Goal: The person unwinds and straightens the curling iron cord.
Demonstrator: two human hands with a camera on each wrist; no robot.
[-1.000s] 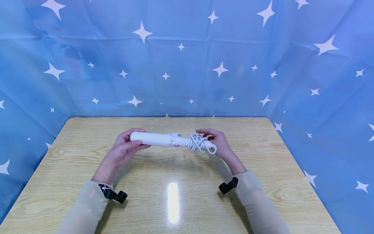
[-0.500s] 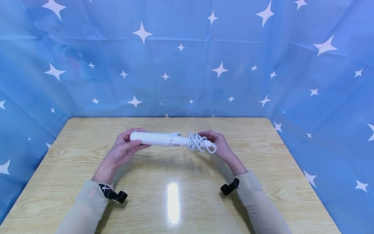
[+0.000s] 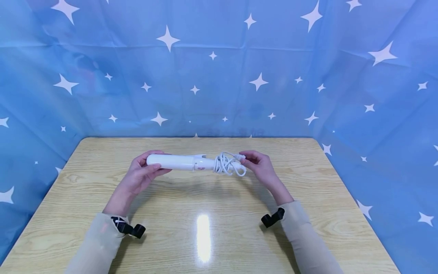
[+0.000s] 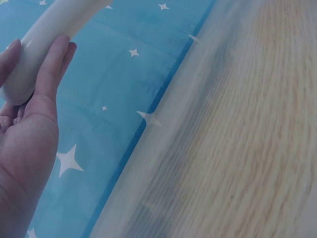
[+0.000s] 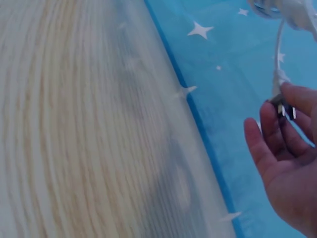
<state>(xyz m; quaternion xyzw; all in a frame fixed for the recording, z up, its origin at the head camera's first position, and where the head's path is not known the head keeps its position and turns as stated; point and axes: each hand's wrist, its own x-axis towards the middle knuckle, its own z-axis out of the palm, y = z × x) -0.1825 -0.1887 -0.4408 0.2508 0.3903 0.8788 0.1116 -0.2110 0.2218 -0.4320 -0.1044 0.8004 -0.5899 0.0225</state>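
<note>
A white curling iron (image 3: 172, 162) is held level above the table in the head view, its thick barrel to the left and narrower handle to the right. My left hand (image 3: 139, 178) grips the barrel's rounded left end, thumb in front and fingers behind. White cord (image 3: 223, 164) is wound in loose loops round the handle. At the cord's free end, my right hand (image 3: 262, 170) pinches the plug (image 5: 280, 105) between thumb and fingers; its metal prongs show in the right wrist view. The left wrist view shows my left fingers along the smooth white barrel.
A wood-grain table (image 3: 164, 228) lies below, with a bright light reflection near its front middle. Behind it and at both sides hangs a blue cloth (image 3: 205, 68) printed with white stars. A black camera mount sits on each wrist.
The curling iron and my left hand have shifted slightly left. My right fingers, earlier behind the wound cord, have moved slightly right and now visibly pinch the plug.
</note>
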